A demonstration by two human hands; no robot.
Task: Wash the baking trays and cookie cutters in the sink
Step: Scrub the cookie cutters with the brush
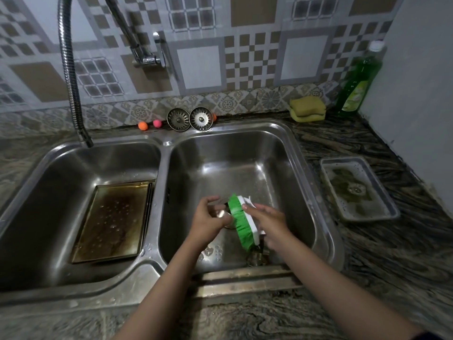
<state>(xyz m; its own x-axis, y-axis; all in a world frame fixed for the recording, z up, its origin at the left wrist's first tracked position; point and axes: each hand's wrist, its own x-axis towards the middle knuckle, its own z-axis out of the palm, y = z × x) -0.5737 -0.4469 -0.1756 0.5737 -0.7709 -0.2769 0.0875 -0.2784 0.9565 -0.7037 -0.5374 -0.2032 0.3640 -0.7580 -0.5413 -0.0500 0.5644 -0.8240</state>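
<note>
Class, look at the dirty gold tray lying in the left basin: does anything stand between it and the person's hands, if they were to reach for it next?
Only the steel divider between the basins. The gold tray lies uncovered, but both hands are occupied: the left hand holds a small metal piece and the right hand grips the green brush.

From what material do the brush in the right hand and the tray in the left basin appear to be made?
The brush looks like plastic: a smooth white back and bright green bristles, which seem synthetic. The tray in the left basin seems to be metal with a golden finish, judging by its thin folded rim; the brown stains on its bottom hide much of the surface.
</note>
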